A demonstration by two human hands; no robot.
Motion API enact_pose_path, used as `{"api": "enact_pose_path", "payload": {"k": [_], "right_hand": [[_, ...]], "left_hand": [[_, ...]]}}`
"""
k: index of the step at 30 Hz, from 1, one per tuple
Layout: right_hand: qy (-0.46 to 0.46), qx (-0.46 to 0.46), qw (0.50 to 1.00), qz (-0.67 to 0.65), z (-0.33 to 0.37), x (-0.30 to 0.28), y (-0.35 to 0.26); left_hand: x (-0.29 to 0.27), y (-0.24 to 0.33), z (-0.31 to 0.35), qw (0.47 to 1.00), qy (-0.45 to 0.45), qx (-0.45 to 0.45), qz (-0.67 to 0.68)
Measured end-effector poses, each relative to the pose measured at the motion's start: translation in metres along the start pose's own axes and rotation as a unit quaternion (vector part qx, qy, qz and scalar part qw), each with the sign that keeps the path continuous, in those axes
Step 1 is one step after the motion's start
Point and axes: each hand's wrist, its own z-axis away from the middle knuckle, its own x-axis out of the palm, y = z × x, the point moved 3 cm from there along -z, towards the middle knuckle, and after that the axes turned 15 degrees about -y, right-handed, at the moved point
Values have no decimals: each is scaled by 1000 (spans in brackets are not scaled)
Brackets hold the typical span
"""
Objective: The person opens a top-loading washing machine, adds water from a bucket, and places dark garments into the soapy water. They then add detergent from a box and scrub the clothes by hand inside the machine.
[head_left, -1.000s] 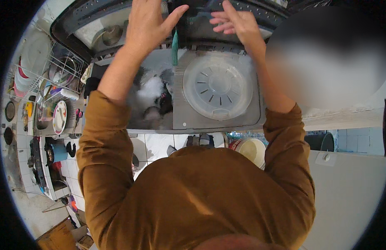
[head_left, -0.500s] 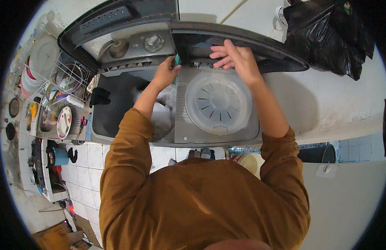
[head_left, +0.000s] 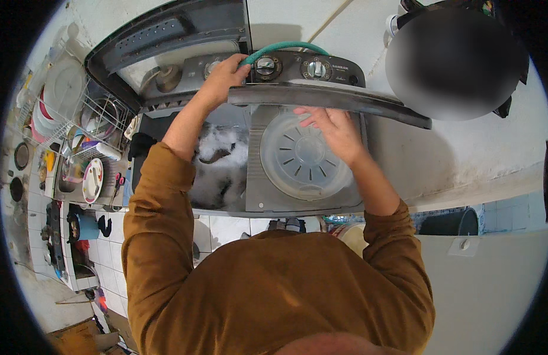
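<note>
My left hand [head_left: 223, 80] is closed round a green hose [head_left: 285, 45] at the washing machine's control panel [head_left: 309, 67]. The hose arches over the top of the panel. My right hand [head_left: 338, 131] is under the tilted dark lid [head_left: 339, 99] of the spin side, its fingers stretched out near the lid's lower edge; whether they touch it I cannot tell. Below that hand sits a round, clear plastic slotted cover [head_left: 309, 157]. In the wash tub to the left, white foam [head_left: 220, 142] floats over dark cloth. The left lid [head_left: 161, 35] stands raised.
A black plastic bag [head_left: 457, 65] hangs on the wall at the right. At the left are a wire dish rack [head_left: 99, 112] with plates and a decorated dish [head_left: 92, 180] on the counter. A dark bucket [head_left: 448, 223] stands below at the right.
The right lid has tipped forward and down, uncovering the panel's knobs. My left hand has moved up with the hose, which now arches into view. My right hand has come down toward me.
</note>
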Motion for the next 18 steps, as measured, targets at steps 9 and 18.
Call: {"api": "enact_pose_path", "payload": {"k": [9, 18], "right_hand": [[-25, -14, 995, 93, 12, 8, 8], [47, -38, 990, 124, 11, 6, -2]], "left_hand": [[28, 59, 26, 865, 20, 84, 494], [40, 47, 38, 894, -12, 204, 398]]}}
